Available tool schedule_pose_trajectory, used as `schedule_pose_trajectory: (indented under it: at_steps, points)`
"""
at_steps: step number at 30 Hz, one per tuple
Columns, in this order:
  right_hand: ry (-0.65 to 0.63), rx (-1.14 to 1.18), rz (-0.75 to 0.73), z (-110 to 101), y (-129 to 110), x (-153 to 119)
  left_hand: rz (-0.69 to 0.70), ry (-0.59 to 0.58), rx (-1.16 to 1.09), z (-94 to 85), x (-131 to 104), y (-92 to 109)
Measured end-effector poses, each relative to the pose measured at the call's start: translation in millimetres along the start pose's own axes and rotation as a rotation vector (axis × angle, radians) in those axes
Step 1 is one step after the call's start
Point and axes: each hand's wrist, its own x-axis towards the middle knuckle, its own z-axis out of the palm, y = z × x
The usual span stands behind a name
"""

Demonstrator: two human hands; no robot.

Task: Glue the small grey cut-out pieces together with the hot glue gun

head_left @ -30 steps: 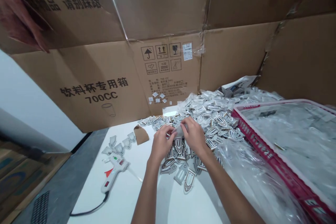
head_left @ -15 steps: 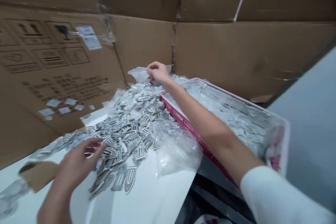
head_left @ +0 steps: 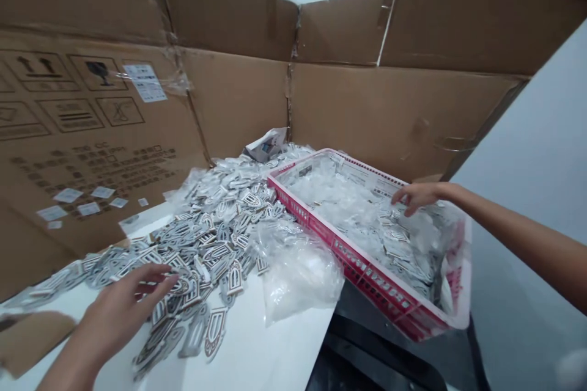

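My left hand (head_left: 126,302) is open, thumb and fingers apart, at the near left edge of a heap of flat grey-and-white arch-shaped pieces (head_left: 215,250) with dark outlines, many in clear sleeves. One loose piece (head_left: 214,331) lies on the white tabletop in front of the heap. Over the right part of a pink-and-white plastic crate (head_left: 316,233), my right hand (head_left: 416,197) hangs with fingers loosely bent and nothing visible in them. Just beneath it is a translucent plastic bag (head_left: 426,233). More bags and similar pieces fill the crate.
Cardboard walls (head_left: 238,104) close in the back and left. A crumpled clear bag (head_left: 300,281) lies between heap and crate. A printed packet (head_left: 266,145) sits at the heap's far end. A brown cardboard flap (head_left: 34,339) is at lower left. Black supports (head_left: 367,348) stand under the crate.
My right hand has swung from the far end of the heap, where it held a clear plastic bag, rightward to above the crate. My left hand stays beside the heap. The camera view has shifted.
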Motion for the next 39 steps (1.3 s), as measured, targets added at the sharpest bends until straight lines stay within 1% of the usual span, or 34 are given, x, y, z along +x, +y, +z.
schedule_pose_trajectory:
  at_steps: [1, 2, 3, 4, 5, 6, 7, 9, 11, 12, 13, 14, 16, 18, 19, 21, 23, 26, 30, 32, 35, 39]
  points:
    - [0.091, -0.042, -0.018, -0.9, 1.2, 7.8, -0.001, -0.008, -0.01, -0.7, -3.5, 4.0]
    - [0.199, -0.08, -0.041, -3.4, -1.3, 21.6, 0.002, -0.01, -0.019, -1.5, -7.7, 9.0]
    - [0.308, -0.11, -0.07, -5.9, -7.7, 40.9, 0.012, -0.008, -0.028, -2.1, -12.3, 14.2]
    - [0.399, -0.128, -0.108, -6.9, -18.6, 65.2, 0.028, 0.021, -0.044, -2.6, -16.8, 19.1]
    - [0.457, -0.125, -0.157, -5.2, -34.1, 93.5, 0.035, 0.045, -0.052, -2.9, -21.2, 23.1]
    - [0.481, -0.11, -0.217, 0.4, -54.3, 124.6, 0.034, 0.052, -0.049, -3.1, -25.2, 26.1]
    - [0.471, -0.091, -0.282, 10.1, -78.8, 157.2, 0.036, 0.06, -0.046, -3.3, -28.9, 27.8]
    - [0.427, -0.057, -0.447, 41.9, -136.8, 222.2, 0.035, 0.074, -0.033, -3.9, -35.4, 27.8]
    - [0.351, -0.077, -0.559, 85.6, -198.3, 281.4, 0.026, 0.08, -0.022, -4.6, -41.3, 24.4]
    - [0.304, -0.12, -0.606, 109.5, -227.2, 307.6, 0.021, 0.077, -0.019, -4.9, -44.0, 22.1]
    - [0.273, -0.263, -0.644, 133.5, -253.7, 331.1, 0.014, 0.072, -0.022, -5.2, -46.6, 19.6]
    - [0.251, -0.325, -0.675, 156.6, -277.1, 351.9, 0.004, 0.067, -0.027, -5.6, -48.9, 17.3]
    - [0.213, -0.41, -0.72, 197.8, -313.5, 385.5, -0.025, 0.058, -0.041, -6.6, -53.1, 13.3]
    - [0.178, -0.492, -0.755, 229.5, -335.6, 409.7, -0.054, 0.052, -0.046, -7.9, -56.5, 10.5]
    - [0.165, -0.536, -0.767, 241.6, -341.8, 418.8, -0.067, 0.051, -0.041, -8.6, -58.0, 9.6]
    - [0.143, -0.623, -0.786, 258.3, -346.0, 432.9, -0.091, 0.052, -0.03, -9.5, -60.6, 8.5]
    - [0.129, -0.707, -0.786, 267.2, -343.1, 442.7, -0.106, 0.057, -0.026, -9.4, -62.6, 7.8]
    - [0.135, -0.815, -0.725, 271.9, -335.2, 451.2, -0.116, 0.061, -0.035, -7.4, -64.5, 7.1]
    - [0.197, -0.917, -0.61, 271.3, -329.9, 453.5, -0.13, 0.048, -0.038, -4.5, -66.3, 6.0]
    - [0.231, -0.944, -0.579, 268.2, -329.0, 452.2, -0.133, 0.048, -0.042, -4.0, -67.3, 5.2]
    - [0.244, -0.963, -0.584, 260.4, -326.3, 447.9, -0.131, 0.063, -0.043, -4.4, -68.2, 4.3]
    - [0.248, -0.962, -0.615, 247.3, -316.9, 435.8, -0.13, 0.065, -0.035, -5.8, -68.3, 5.9]
